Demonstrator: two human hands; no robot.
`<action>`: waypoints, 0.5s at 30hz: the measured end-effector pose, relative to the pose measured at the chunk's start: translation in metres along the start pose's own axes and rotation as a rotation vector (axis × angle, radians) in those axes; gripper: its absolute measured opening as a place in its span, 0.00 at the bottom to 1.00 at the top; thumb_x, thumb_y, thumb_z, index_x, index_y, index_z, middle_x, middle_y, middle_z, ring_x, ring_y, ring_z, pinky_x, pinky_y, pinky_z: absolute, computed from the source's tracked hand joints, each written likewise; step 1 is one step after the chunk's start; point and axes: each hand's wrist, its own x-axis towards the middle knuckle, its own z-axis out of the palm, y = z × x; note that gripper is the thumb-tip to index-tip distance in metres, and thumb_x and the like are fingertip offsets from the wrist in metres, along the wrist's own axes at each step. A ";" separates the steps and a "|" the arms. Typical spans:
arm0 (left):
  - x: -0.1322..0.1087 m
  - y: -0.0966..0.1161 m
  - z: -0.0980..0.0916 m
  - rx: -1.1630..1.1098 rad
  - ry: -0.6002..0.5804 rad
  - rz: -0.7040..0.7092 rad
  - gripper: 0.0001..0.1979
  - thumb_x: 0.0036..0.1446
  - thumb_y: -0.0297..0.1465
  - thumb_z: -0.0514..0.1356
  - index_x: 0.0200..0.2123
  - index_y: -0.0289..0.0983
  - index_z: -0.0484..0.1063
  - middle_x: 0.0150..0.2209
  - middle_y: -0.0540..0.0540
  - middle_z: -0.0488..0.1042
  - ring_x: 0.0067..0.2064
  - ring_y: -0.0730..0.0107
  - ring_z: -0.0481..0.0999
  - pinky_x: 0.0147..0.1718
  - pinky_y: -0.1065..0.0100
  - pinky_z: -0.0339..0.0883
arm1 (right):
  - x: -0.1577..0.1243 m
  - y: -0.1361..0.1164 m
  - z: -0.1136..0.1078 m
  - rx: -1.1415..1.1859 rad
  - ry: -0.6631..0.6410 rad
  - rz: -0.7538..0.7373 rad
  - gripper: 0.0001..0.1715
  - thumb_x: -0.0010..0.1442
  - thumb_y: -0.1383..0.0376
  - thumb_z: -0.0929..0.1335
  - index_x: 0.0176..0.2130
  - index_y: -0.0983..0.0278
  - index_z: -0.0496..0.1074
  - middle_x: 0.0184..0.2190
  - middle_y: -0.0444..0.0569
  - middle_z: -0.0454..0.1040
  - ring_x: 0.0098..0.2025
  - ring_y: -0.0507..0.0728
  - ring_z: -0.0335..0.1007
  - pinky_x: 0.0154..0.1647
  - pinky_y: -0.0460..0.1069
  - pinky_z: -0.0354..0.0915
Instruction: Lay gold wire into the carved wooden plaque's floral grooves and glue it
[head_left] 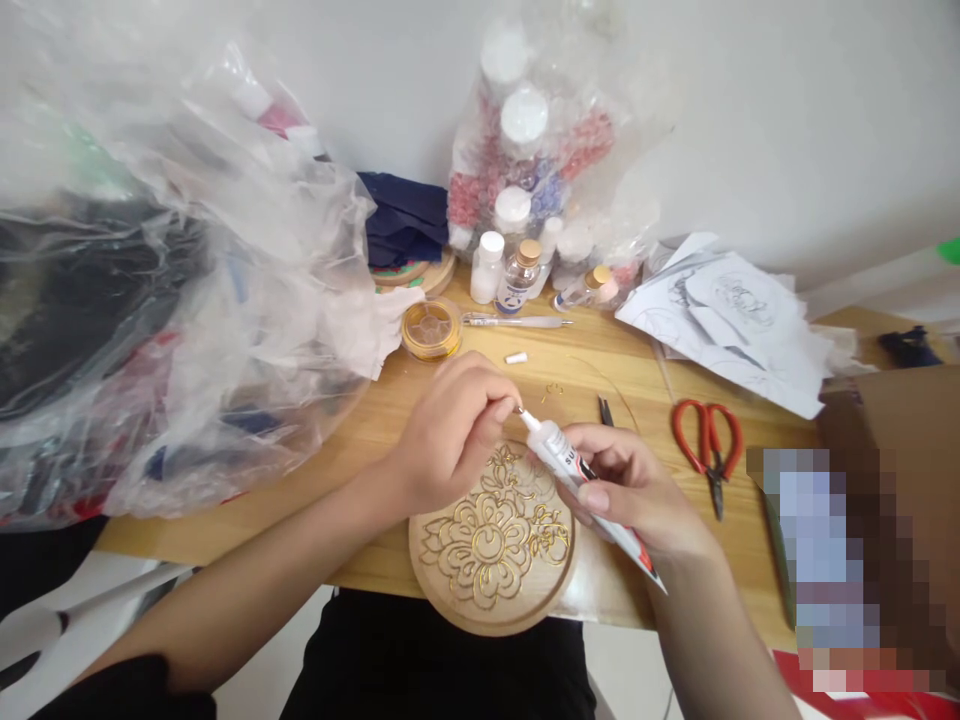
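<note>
Seen from my head, my right hand (637, 500) grasps a white tube (566, 462), thumb along its side, its nozzle angled up to the left. My left hand (457, 430) is curled, thumb and forefinger pinched together at the nozzle's tip; anything between them is too small to make out. Below both hands, the round wooden board (491, 618), patterned with golden flower outlines (491, 545), overhangs the near edge of the table (739, 545). A small white cap (517, 357) lies beyond my left hand, and red-handled pliers (707, 440) rest to the right.
</note>
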 end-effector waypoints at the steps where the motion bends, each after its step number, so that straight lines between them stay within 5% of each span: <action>1: 0.001 -0.001 -0.001 -0.104 -0.007 -0.070 0.08 0.64 0.25 0.48 0.33 0.37 0.63 0.29 0.49 0.67 0.32 0.74 0.67 0.33 0.69 0.65 | -0.001 0.000 -0.001 0.002 -0.005 -0.020 0.17 0.47 0.59 0.76 0.37 0.64 0.77 0.20 0.41 0.68 0.18 0.44 0.53 0.16 0.41 0.50; 6: 0.008 -0.015 -0.010 -0.393 0.149 -0.349 0.10 0.65 0.33 0.51 0.32 0.37 0.64 0.27 0.51 0.66 0.29 0.76 0.68 0.29 0.72 0.66 | -0.007 -0.002 -0.003 -0.005 0.018 -0.136 0.16 0.48 0.61 0.76 0.38 0.62 0.78 0.21 0.41 0.69 0.19 0.44 0.55 0.17 0.41 0.52; 11: 0.007 -0.018 -0.012 -0.447 0.187 -0.419 0.07 0.60 0.34 0.57 0.33 0.37 0.67 0.26 0.51 0.69 0.27 0.77 0.69 0.29 0.72 0.66 | -0.009 -0.002 -0.001 0.017 0.103 -0.226 0.17 0.50 0.59 0.75 0.40 0.62 0.77 0.20 0.41 0.69 0.18 0.45 0.58 0.16 0.40 0.52; 15: 0.008 -0.014 -0.009 -0.572 0.176 -0.502 0.09 0.52 0.34 0.59 0.26 0.35 0.66 0.23 0.51 0.67 0.26 0.76 0.67 0.28 0.72 0.64 | -0.005 -0.003 0.000 0.036 0.030 -0.271 0.18 0.52 0.57 0.74 0.41 0.63 0.76 0.18 0.42 0.70 0.15 0.47 0.59 0.15 0.41 0.54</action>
